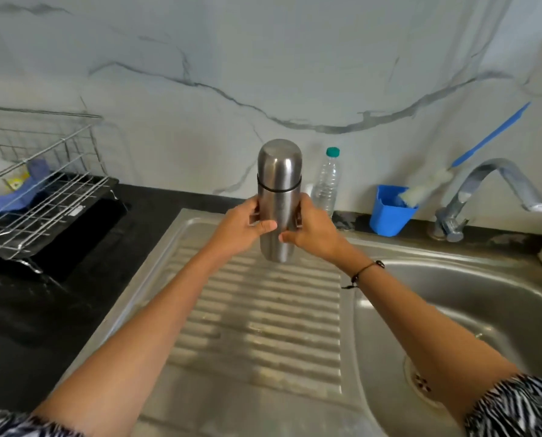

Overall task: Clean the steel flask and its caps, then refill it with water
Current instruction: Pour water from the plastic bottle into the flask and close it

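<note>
Above the drainboard [257, 326]: steel flask [278, 197] held upright in mid-air, dome cap [279, 164] on, black ring at the cap seam.
Left hand [246, 223]: at the flask's 9 o'clock side, fingers curled round the lower body, thumb lying across the front.
Right hand [310, 230]: at the flask's 3 o'clock side, fingers wrapped behind, thumb tip pressed on the front, close to the left thumb.
Arms: both stretched forward from the lower corners, meeting at the flask; black cord on the right wrist.
Flask base: clear of the ribbed drainboard, not touching it.
12 o'clock: marble wall; plastic bottle [326, 181] just behind the flask, to its right.
2 o'clock: blue cup [388, 212] with a brush [427, 187] in it, then tap [487, 197] at the back rim.
4 o'clock: sink basin [452, 294], open, with its drain below the right forearm.
9 o'clock: wire dish rack [39, 200] on dark counter [26, 326], well apart from the hands.
</note>
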Demonstrator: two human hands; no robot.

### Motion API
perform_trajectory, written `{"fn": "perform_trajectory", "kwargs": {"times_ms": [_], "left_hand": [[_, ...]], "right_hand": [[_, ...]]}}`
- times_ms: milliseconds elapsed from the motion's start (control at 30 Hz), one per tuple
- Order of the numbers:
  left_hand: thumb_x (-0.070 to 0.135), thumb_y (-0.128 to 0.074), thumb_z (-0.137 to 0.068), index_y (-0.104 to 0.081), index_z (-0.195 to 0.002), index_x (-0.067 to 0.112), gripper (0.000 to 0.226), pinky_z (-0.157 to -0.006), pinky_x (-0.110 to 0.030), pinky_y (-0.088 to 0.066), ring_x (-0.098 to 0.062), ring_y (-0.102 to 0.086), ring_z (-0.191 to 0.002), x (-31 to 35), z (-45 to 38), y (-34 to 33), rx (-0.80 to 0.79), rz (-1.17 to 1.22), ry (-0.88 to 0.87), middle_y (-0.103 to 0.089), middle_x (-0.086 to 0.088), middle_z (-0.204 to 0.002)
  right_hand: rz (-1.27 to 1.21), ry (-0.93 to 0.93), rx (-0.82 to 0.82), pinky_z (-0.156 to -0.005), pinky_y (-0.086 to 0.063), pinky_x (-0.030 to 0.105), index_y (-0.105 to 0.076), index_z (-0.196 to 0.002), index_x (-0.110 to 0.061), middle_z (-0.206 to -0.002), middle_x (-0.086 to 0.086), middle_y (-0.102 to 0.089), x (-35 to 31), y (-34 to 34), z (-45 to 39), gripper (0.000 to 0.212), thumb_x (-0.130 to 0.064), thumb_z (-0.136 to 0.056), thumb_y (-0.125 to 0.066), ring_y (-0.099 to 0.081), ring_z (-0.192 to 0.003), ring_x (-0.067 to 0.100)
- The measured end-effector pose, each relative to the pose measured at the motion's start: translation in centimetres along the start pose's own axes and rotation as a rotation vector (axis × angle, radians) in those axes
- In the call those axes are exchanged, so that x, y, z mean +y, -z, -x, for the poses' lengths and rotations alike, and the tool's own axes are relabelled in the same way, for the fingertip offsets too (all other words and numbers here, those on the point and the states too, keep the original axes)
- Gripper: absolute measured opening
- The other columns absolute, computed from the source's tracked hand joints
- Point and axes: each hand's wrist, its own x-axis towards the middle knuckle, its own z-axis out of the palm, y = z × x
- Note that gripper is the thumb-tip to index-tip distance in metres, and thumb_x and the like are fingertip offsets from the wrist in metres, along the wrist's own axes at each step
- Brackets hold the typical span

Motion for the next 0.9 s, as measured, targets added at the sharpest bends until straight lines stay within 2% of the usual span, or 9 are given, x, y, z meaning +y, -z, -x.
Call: {"fn": "perform_trajectory", "kwargs": {"times_ms": [100, 267, 467, 667, 767, 900], "left_hand": [[0.012, -0.067, -0.086, -0.050, -0.133, 0.014, 0.050, -0.101, -0.037, -0.046, -0.014, -0.060, -0.112, -0.9, -3.3, -0.7, 0.000, -0.025, 0.036, -0.063, -0.002, -0.125], [0.012, -0.067, -0.085, -0.049, -0.132, 0.015, 0.050, -0.101, -0.036, -0.045, -0.015, -0.060, -0.113, -3.5, -6.6, -1.3, -0.034, -0.052, 0.089, -0.063, -0.002, -0.124], [0.011, -0.068, -0.085, -0.050, -0.131, 0.014, 0.050, -0.103, -0.041, -0.044, -0.014, -0.060, -0.114, -4.7, -7.0, -1.1, -0.073, -0.020, 0.072, -0.063, -0.002, -0.124], [0.012, -0.068, -0.085, -0.049, -0.132, 0.014, 0.050, -0.104, -0.041, -0.044, -0.013, -0.059, -0.114, -6.1, -7.4, -1.4, -0.067, 0.034, 0.067, -0.063, -0.001, -0.125], [0.012, -0.067, -0.086, -0.049, -0.133, 0.015, 0.050, -0.104, -0.038, -0.044, -0.012, -0.059, -0.114, -6.4, -7.5, -1.7, -0.052, 0.068, 0.066, -0.062, -0.001, -0.125], [0.014, -0.066, -0.087, -0.046, -0.135, 0.017, 0.052, -0.099, -0.026, -0.042, -0.011, -0.057, -0.114, -6.2, -7.7, -1.9, -0.040, 0.040, 0.060, -0.061, 0.000, -0.127]], "right_hand": [[-0.010, -0.037, -0.001, -0.075, -0.047, 0.031, -0.034, -0.127, -0.007, -0.099, 0.004, -0.055, 1.9, -0.4, -2.9, 0.069, -0.013, -0.072, -0.076, -0.058, -0.093, 0.024], [-0.015, -0.084, -0.004, -0.081, -0.049, 0.037, -0.037, -0.126, -0.007, -0.103, 0.007, -0.058, 4.5, -2.1, -5.5, 0.069, -0.014, -0.070, -0.077, -0.057, -0.094, 0.024], [-0.050, -0.111, -0.009, -0.078, -0.050, 0.037, -0.040, -0.121, -0.007, -0.098, 0.006, -0.058, 5.4, -2.9, -5.7, 0.064, -0.014, -0.070, -0.078, -0.058, -0.091, 0.023], [-0.013, -0.113, -0.018, -0.075, -0.048, 0.034, -0.039, -0.121, -0.007, -0.094, 0.004, -0.055, 5.6, -3.3, -6.0, 0.061, -0.013, -0.072, -0.076, -0.057, -0.088, 0.022], [-0.012, -0.114, -0.031, -0.078, -0.048, 0.035, -0.039, -0.123, -0.008, -0.099, 0.004, -0.057, 5.7, -3.4, -6.3, 0.061, -0.012, -0.074, -0.075, -0.056, -0.091, 0.022], [-0.034, -0.134, -0.034, -0.079, -0.049, 0.035, -0.038, -0.124, -0.009, -0.098, 0.002, -0.056, 5.7, -3.5, -6.4, 0.060, -0.012, -0.075, -0.074, -0.057, -0.091, 0.021]]}}
